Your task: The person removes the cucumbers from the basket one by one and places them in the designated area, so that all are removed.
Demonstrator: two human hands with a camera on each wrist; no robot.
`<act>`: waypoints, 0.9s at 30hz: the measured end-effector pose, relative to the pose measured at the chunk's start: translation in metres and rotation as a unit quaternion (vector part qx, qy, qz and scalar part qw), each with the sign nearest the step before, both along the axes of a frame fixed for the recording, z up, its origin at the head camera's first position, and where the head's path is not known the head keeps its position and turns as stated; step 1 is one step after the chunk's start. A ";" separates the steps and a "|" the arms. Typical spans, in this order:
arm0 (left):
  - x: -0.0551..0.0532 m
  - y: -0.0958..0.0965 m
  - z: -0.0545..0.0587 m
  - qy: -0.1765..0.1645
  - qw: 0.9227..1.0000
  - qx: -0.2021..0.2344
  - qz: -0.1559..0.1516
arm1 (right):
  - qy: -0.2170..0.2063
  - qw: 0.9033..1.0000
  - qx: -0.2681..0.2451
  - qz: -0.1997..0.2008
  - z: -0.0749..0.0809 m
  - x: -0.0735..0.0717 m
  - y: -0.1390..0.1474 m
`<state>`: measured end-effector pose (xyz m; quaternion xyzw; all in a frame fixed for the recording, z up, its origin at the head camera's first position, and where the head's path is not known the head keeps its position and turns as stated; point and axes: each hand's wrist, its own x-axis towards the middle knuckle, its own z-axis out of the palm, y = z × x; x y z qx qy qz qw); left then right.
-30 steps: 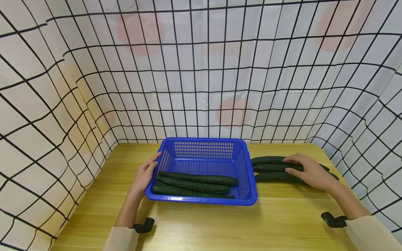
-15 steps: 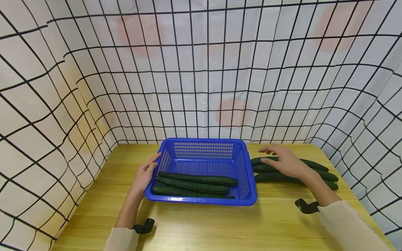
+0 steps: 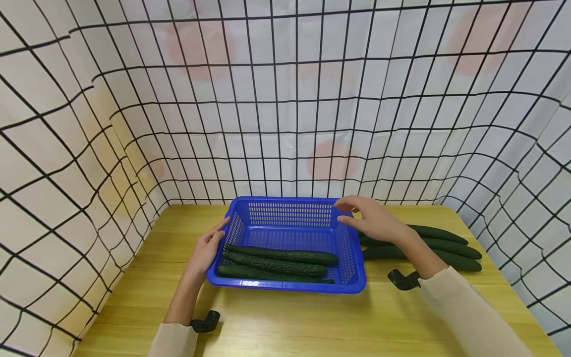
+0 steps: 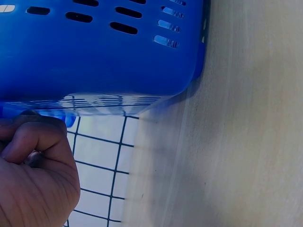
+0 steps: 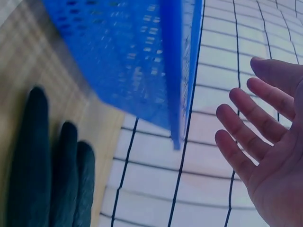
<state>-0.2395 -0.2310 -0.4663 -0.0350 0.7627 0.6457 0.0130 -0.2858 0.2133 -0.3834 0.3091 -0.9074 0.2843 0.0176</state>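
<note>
A blue plastic basket [image 3: 294, 284] with slotted walls stands on the wooden table. Along its near side lie three dark green cucumbers [image 3: 278, 268] side by side. At the basket's left rim my left hand [image 3: 206, 252] grips the edge; in the left wrist view its fingers [image 4: 40, 137] are bent up by the rim. My right hand [image 3: 372, 219] hovers over the basket's back right corner with fingers apart and nothing held. In the right wrist view that hand [image 5: 270, 127] is spread beside the blue rim. Three more cucumbers [image 3: 450, 248] lie right of the basket, partly covered by the right forearm.
The wooden table [image 3: 285, 327] reaches back to a white curtain with a black grid [image 3: 285, 114], which also closes off both sides. A black wrist camera [image 3: 205, 322] sits by the left cuff and another black camera [image 3: 403, 280] by the right.
My right hand has moved left from over the loose cucumbers to the basket's back right corner, carrying nothing. The left hand, the basket and the cucumbers have stayed in place.
</note>
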 end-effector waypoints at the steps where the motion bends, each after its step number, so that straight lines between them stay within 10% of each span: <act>1: 0.000 0.000 0.000 0.000 1.000 -0.002 0.001 | -0.002 1.000 -0.001 0.004 0.001 -0.001 -0.004; 27: 0.001 0.001 0.003 0.000 1.000 0.005 0.005 | -0.046 0.996 0.002 0.082 0.008 -0.022 -0.088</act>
